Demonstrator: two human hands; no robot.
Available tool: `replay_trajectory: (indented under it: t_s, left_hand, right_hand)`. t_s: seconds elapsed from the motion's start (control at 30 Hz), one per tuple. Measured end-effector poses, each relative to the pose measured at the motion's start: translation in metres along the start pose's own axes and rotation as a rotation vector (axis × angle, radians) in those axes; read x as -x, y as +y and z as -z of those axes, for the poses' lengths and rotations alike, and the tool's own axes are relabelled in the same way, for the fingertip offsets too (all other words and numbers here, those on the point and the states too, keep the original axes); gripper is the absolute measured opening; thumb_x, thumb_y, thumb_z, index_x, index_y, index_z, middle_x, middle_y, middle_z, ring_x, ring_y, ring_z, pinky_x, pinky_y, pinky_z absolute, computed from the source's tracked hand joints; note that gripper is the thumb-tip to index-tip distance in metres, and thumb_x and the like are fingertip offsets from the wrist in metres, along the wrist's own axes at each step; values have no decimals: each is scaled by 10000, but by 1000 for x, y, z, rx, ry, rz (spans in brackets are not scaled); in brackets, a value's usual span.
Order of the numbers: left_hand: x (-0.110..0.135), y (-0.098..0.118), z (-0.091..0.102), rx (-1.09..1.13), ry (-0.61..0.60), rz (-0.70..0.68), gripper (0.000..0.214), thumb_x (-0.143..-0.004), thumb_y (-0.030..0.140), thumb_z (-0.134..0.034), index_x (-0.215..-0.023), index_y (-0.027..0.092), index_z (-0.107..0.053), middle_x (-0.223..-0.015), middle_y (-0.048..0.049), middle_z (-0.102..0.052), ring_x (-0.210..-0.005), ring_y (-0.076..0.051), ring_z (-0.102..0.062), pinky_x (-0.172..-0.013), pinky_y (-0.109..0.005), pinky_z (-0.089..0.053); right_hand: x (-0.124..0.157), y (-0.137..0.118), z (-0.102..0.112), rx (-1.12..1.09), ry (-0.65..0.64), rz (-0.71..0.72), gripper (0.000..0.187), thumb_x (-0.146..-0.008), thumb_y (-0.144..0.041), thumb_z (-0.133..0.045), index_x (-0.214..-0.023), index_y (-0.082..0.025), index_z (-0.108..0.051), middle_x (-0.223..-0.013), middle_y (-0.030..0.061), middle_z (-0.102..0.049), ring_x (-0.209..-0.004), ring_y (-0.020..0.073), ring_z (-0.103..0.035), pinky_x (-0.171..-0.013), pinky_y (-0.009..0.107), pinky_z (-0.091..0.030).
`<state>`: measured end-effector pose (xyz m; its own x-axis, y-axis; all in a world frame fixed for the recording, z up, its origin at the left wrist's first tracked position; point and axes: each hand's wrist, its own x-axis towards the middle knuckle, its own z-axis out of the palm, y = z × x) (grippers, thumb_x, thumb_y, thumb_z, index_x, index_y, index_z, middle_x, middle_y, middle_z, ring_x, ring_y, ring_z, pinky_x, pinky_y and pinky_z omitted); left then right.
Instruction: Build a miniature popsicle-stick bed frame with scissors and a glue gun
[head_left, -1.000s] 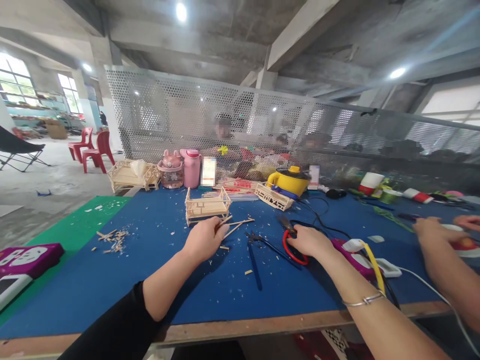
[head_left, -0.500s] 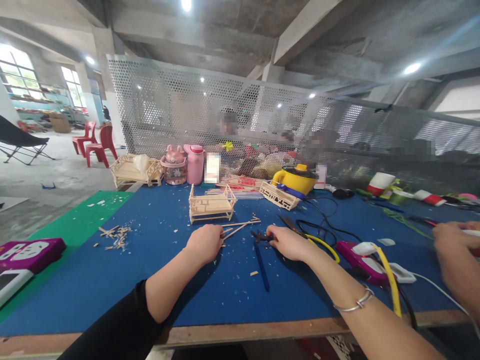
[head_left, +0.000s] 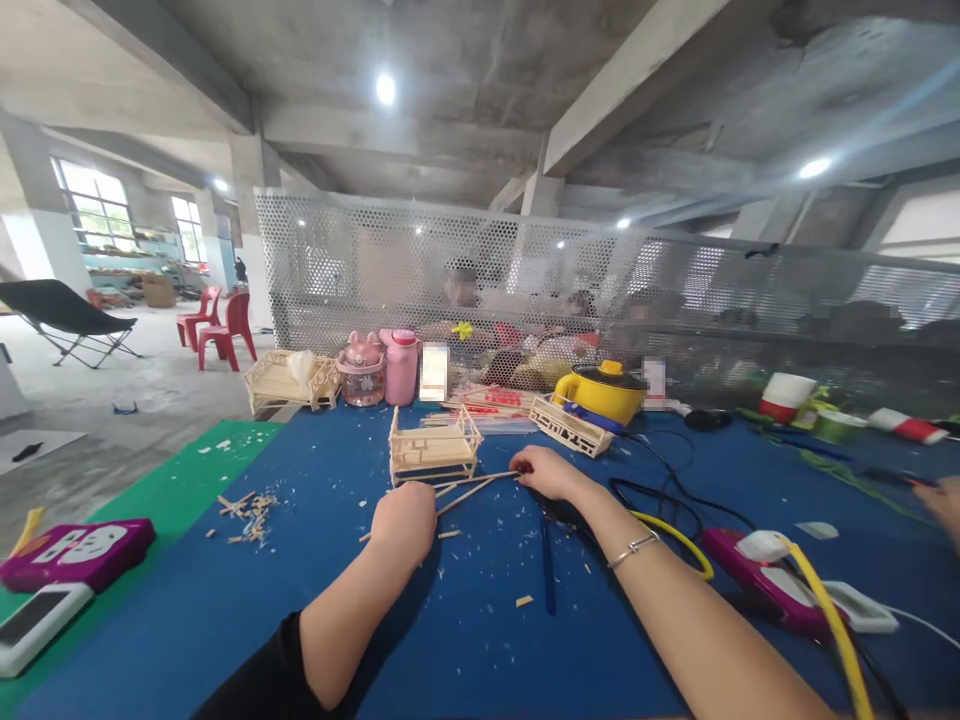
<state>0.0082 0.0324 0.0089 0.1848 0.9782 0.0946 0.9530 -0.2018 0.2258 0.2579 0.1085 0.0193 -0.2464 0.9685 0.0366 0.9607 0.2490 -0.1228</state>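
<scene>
My left hand [head_left: 405,520] rests on the blue table mat [head_left: 225,610] with its fingers curled around the near ends of thin wooden sticks [head_left: 474,486]. My right hand [head_left: 546,472] is closed at the far end of those sticks, and a bit of a red handle [head_left: 526,467] shows between its fingers. A small model bed made of sticks [head_left: 433,452] stands just behind both hands. A blue-handled tool [head_left: 548,572] lies on the mat under my right forearm.
Along the mesh screen stand a second wooden model [head_left: 289,380], a pink cup [head_left: 362,358], a pink bottle [head_left: 401,366], a wooden rack [head_left: 574,426] and a yellow pot [head_left: 604,392]. Purple power strips lie left [head_left: 75,553] and right [head_left: 754,578]. Another person's hand [head_left: 946,505] shows at the right edge.
My right hand left the spot by the right power strip and moved left and forward to the sticks' far end, bringing the red handle. My left hand stayed on the sticks. The view rose.
</scene>
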Motion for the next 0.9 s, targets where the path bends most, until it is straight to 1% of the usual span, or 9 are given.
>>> replay_trajectory:
  t_s: [0.07, 0.1, 0.17, 0.23, 0.3, 0.47, 0.63, 0.77, 0.9]
  left_hand:
    - [-1, -1, 0, 9, 11, 4, 301, -866, 250, -392, -869, 156, -678, -921, -146, -694, -856, -279, -666, -732, -377, -506]
    - [-1, -1, -1, 17, 9, 0, 278, -855, 287, -424, -861, 171, -677, -915, -130, -698, -855, -271, -666, -732, -361, -505]
    - [-1, 0, -1, 32, -6, -15, 227, -818, 327, -495, -852, 194, -676, -899, -101, -704, -857, -257, -665, -728, -329, -499]
    - [-1, 1, -2, 40, -23, -23, 202, -803, 314, -515, -841, 198, -676, -890, -93, -706, -860, -247, -663, -724, -309, -492]
    - [-1, 1, -3, 39, -22, -15, 215, -819, 284, -481, -836, 191, -674, -903, -103, -704, -866, -246, -661, -726, -311, -486]
    - [-3, -3, -6, 18, 15, 31, 255, -839, 257, -419, -843, 177, -662, -928, -130, -694, -871, -271, -655, -726, -359, -485]
    - [-3, -3, -4, 20, 52, 30, 241, -843, 269, -428, -905, 207, -653, -996, -100, -674, -915, -247, -639, -749, -331, -473]
    - [-2, 1, -2, 23, 69, 11, 234, -842, 303, -455, -960, 215, -636, -1028, -85, -660, -932, -226, -627, -748, -293, -466]
    - [0, 5, -2, 15, 79, -34, 232, -854, 304, -450, -988, 232, -624, -1055, -64, -651, -940, -211, -623, -737, -272, -462]
  right_hand:
    - [0, 3, -3, 8, -17, -12, 115, -785, -188, -596, -867, -164, -673, -913, 53, -659, -838, 155, -600, -773, 271, -453]
    - [1, 5, -4, 14, -31, -22, 132, -821, -231, -577, -897, -155, -656, -928, 53, -652, -845, 154, -600, -785, 298, -465]
    - [3, 9, -5, 26, -63, -44, 223, -871, -308, -533, -1008, -149, -607, -1012, 56, -624, -884, 158, -596, -798, 353, -487]
    - [6, 12, -6, 41, -87, -73, 289, -886, -340, -512, -1106, -158, -558, -1108, 68, -584, -938, 172, -585, -807, 384, -497]
    - [7, 15, -5, 54, -98, -112, 306, -884, -332, -516, -1143, -170, -543, -1153, 77, -562, -973, 183, -575, -820, 388, -495]
    - [17, 19, -1, 58, -103, -200, 312, -881, -327, -522, -1151, -172, -539, -1166, 82, -555, -987, 187, -571, -827, 387, -491]
    - [26, 24, 2, 9, -133, -234, 313, -879, -328, -524, -1150, -172, -541, -1166, 81, -556, -984, 187, -571, -823, 385, -493]
    - [27, 30, 1, -33, -156, -253, 318, -876, -329, -529, -1150, -168, -542, -1167, 77, -556, -979, 190, -573, -813, 383, -497]
    - [26, 37, 1, -66, -133, -253, 316, -875, -329, -530, -1149, -173, -544, -1170, 75, -556, -982, 191, -572, -812, 381, -497]
